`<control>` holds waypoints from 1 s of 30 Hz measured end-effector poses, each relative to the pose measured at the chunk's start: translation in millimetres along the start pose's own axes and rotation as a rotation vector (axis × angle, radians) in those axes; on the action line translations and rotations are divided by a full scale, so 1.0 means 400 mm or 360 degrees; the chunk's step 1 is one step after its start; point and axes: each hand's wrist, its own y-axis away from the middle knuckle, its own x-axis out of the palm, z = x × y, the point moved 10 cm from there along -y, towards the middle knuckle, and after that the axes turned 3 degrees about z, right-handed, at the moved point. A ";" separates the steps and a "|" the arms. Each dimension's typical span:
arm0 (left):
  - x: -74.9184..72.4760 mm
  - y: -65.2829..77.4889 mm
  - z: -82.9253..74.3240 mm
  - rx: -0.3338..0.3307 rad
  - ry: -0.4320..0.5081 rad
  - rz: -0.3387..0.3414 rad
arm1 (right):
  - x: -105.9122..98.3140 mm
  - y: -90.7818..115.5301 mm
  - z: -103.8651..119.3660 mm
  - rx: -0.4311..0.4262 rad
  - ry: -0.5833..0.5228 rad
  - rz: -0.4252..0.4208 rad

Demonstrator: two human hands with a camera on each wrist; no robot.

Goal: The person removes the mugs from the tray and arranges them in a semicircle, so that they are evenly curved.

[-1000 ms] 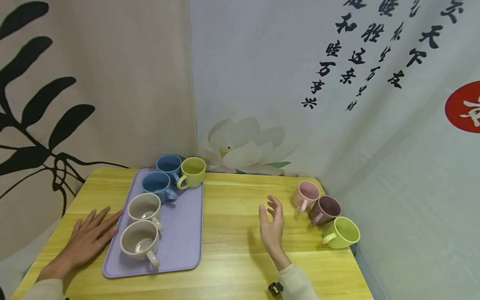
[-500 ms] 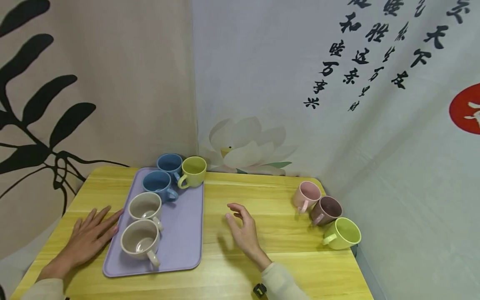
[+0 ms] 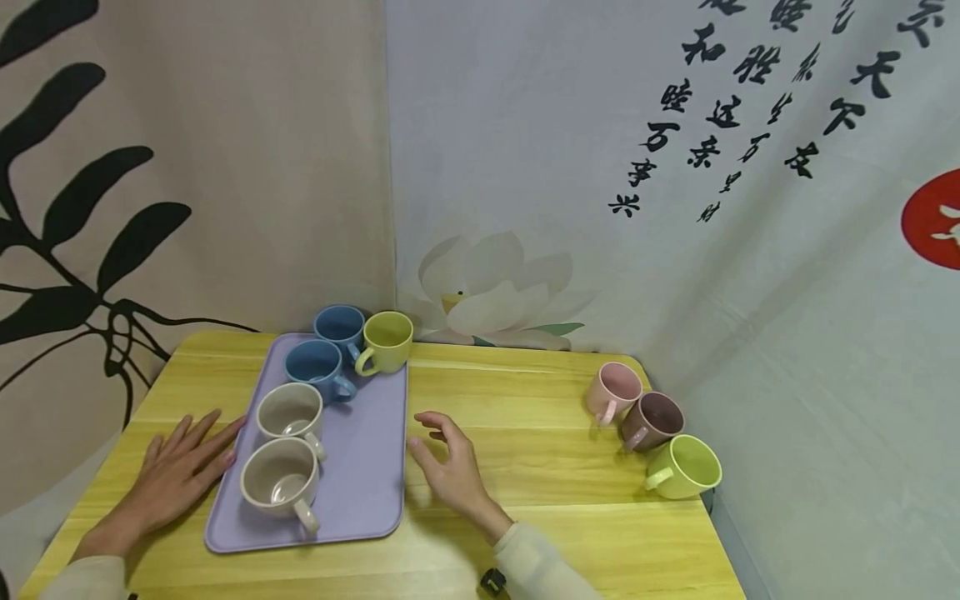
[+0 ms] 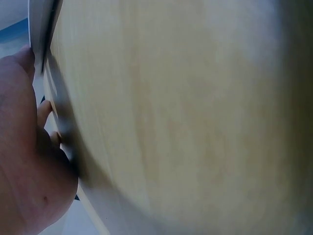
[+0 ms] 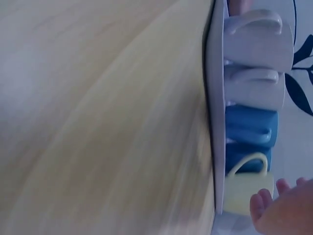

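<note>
A lilac tray (image 3: pixel 366 475) lies on the left part of the wooden table (image 3: pixel 525 483). Along its left side stand two beige cups (image 3: pixel 262 492), with two blue cups (image 3: pixel 306 377) behind them and a yellow-green cup (image 3: pixel 392 357) at the back right corner. My left hand (image 3: pixel 171 477) lies spread beside the tray, its fingertips at the left rim. Just off the right rim, my right hand (image 3: pixel 453 473) hovers over the table with loosely bent fingers and holds nothing. In the right wrist view, cup handles (image 5: pixel 257 76) face the camera.
Toward the table's right edge stand a pink cup (image 3: pixel 615 387), a mauve cup (image 3: pixel 652 421) and a lime cup (image 3: pixel 690 468), close together. A printed cloth (image 3: pixel 495 167) hangs behind the table.
My right hand has moved left across the table, from near the right-hand cups to beside the tray. The left hand, tray and cups have stayed in place.
</note>
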 end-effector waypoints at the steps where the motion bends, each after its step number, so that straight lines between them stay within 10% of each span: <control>1: -0.001 0.000 0.000 0.0001 0.0001 -0.0001 | 0.010 -0.003 0.006 -0.0013 0.0008 0.0016; 21: -0.005 -0.001 -0.004 -0.0013 -0.0010 0.0020 | 0.214 0.018 0.082 -0.0029 -0.0045 0.0442; 30: -0.011 0.001 -0.014 -0.0023 -0.0017 0.0028 | 0.260 0.052 0.118 -0.0247 0.0155 0.0530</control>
